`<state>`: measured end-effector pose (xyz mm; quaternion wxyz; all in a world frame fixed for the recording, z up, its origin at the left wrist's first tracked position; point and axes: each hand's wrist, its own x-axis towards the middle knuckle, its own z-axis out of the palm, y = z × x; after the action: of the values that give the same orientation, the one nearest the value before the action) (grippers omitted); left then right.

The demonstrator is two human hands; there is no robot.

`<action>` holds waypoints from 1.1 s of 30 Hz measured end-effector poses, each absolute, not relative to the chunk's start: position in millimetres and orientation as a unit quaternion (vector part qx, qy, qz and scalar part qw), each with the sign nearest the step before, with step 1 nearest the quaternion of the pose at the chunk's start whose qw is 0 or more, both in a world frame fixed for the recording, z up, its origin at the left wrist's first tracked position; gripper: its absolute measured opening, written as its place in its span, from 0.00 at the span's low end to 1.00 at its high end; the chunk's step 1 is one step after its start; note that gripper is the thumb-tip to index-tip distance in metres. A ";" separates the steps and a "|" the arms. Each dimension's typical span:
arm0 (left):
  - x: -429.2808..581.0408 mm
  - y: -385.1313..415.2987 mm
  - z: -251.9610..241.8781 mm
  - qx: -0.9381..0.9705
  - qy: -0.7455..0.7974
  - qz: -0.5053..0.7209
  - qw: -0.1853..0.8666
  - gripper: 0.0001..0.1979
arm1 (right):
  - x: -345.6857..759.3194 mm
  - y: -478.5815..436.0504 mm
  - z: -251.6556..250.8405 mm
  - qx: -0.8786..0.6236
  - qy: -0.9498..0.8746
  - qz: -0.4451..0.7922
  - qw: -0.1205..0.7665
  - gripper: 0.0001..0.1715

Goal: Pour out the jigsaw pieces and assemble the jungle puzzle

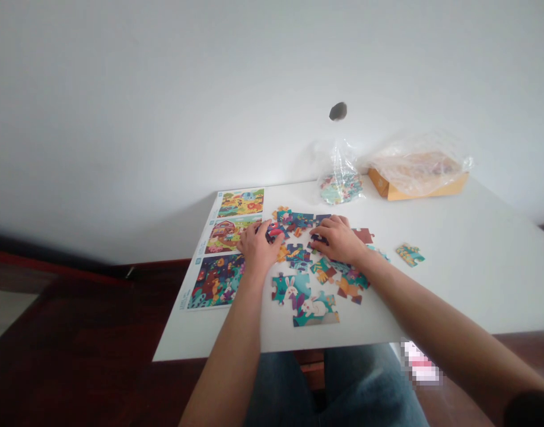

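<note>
Several colourful jigsaw pieces [298, 255] lie spread in the middle of a white table [454, 279]. My left hand [258, 243] rests on the left of the pile, its fingers pinched on a red and dark piece [274, 231]. My right hand [338, 237] lies palm down on the pieces at the right, fingers curled over a dark blue piece [318, 238]. Two joined pieces with white rabbits [305, 296] sit nearer to me. One loose piece [409, 254] lies apart at the right.
A reference sheet with three pictures [227, 246] lies along the table's left edge. A clear bag of pieces [342, 184] and an orange box tray under plastic wrap [418, 175] stand at the back against the white wall. Dark red floor lies to the left.
</note>
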<state>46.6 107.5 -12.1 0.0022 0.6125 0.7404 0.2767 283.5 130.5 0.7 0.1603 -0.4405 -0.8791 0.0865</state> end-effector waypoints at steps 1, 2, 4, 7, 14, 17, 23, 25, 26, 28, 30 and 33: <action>44.9 107.6 -10.1 0.611 0.740 0.283 -0.002 0.23 | 283.7 130.6 0.3 -0.445 -0.877 0.084 0.163 0.18; 42.3 107.6 -7.9 0.610 0.736 0.293 -0.010 0.22 | 283.9 130.8 0.1 -0.450 -0.874 0.081 0.168 0.17; 35.0 107.5 -3.7 0.612 0.721 0.323 -0.026 0.17 | 284.4 130.8 0.8 -0.455 -0.868 0.074 0.183 0.15; 23.9 105.8 0.8 0.618 0.712 0.335 -0.001 0.07 | 282.5 127.4 4.7 -0.428 -0.874 0.081 0.215 0.15; 19.5 104.1 -1.4 0.635 0.725 0.260 0.061 0.11 | 253.6 104.6 9.8 -0.236 -0.949 0.101 0.182 0.24; 21.2 105.5 -3.3 0.619 0.743 0.248 0.061 0.11 | 248.6 102.5 9.6 -0.278 -0.938 0.107 0.176 0.21; 27.2 104.5 -3.3 0.628 0.742 0.234 0.010 0.11 | 249.3 99.2 11.1 -0.334 -0.918 0.082 0.195 0.14; 31.1 103.2 -2.5 0.637 0.733 0.237 0.003 0.11 | 243.2 95.8 9.5 -0.336 -0.918 0.076 0.196 0.17; 33.5 102.5 -2.2 0.643 0.726 0.242 0.006 0.11 | 239.5 94.5 8.2 -0.340 -0.917 0.074 0.195 0.19; 39.1 101.1 -1.8 0.656 0.708 0.260 0.021 0.11 | 232.9 93.3 5.5 -0.353 -0.913 0.068 0.191 0.23; 44.8 99.9 -2.2 0.672 0.684 0.281 0.046 0.11 | 229.2 93.8 3.0 -0.364 -0.911 0.059 0.184 0.25; 51.5 98.7 -4.2 0.695 0.648 0.302 0.081 0.10 | 228.9 95.6 0.5 -0.375 -0.909 0.046 0.176 0.20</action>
<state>51.5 98.7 -4.2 0.0810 0.6949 0.6477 0.3017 228.9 95.6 0.5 0.1757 -0.3747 -0.9092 0.0462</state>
